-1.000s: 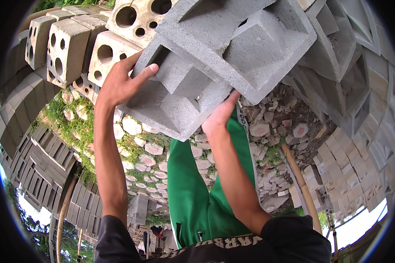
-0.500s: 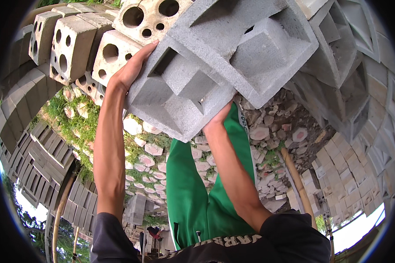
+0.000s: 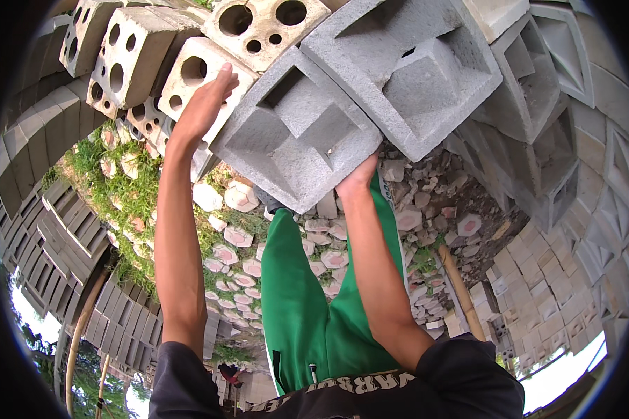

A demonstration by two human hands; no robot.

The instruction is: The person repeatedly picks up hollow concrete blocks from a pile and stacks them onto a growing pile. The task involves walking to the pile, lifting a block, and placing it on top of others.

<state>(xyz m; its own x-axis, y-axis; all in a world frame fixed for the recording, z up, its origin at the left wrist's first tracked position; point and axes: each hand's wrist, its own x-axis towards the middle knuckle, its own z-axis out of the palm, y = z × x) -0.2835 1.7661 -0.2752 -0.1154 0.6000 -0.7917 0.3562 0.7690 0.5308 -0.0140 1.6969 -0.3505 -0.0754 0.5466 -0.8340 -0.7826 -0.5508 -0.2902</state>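
Grey block (image 3: pixel 297 133) carried two-handed beside stacked blocks (image 3: pixel 412 63).
Left hand (image 3: pixel 203 105) flat against far-left face, right hand (image 3: pixel 356 178) gripping near edge; best kept level.

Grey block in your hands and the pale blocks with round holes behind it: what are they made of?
Grey block: likely cast concrete, matte, grainy, with moulded square recesses. Pale blocks: probably lighter concrete or cement, rough, chipped edges, with round holes; can't tell for sure.

two hands (image 3: pixel 206 105), two grey vent blocks (image 3: pixel 297 136)
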